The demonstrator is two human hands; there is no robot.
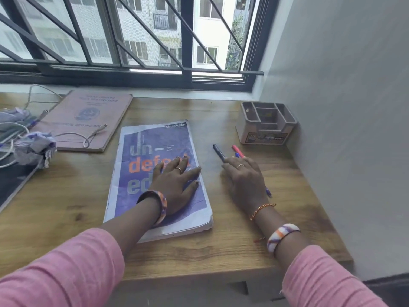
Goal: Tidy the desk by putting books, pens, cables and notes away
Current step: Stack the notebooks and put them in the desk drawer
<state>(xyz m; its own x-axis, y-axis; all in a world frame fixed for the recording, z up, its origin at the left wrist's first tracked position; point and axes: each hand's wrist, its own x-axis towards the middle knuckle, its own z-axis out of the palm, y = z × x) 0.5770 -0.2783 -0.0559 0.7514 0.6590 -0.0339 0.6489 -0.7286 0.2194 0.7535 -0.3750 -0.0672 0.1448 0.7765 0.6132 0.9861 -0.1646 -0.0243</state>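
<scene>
A: Head view, looking down on the wooden desk (221,244). Which hand is closer to the pens?

B: The right hand (244,181). It lies over them, fingers bent down onto the pile; I cannot tell whether it has actually closed on one. A dark pen (218,152), a red pen (237,150) and a blue pen (237,154) stick out past the fingertips, and another blue tip shows by the wrist.

A: How do they lie?

B: Long axes run away from the person, slanting toward the pen holder (265,124), which stands beyond the hand in the far right corner against the wall. So the carry, I'd judge, is forward and slightly right.

A: And the left hand (177,185)?

B: Flat, fingers spread, pressing on the purple notebook (152,156), a soft, worn paper cover with frayed edges.

A: Anything else to clear?

B: A stiff pink record book (86,120) far left, a thin white cable (73,135) looped across it, and crumpled paper (35,148) beside it.
</scene>
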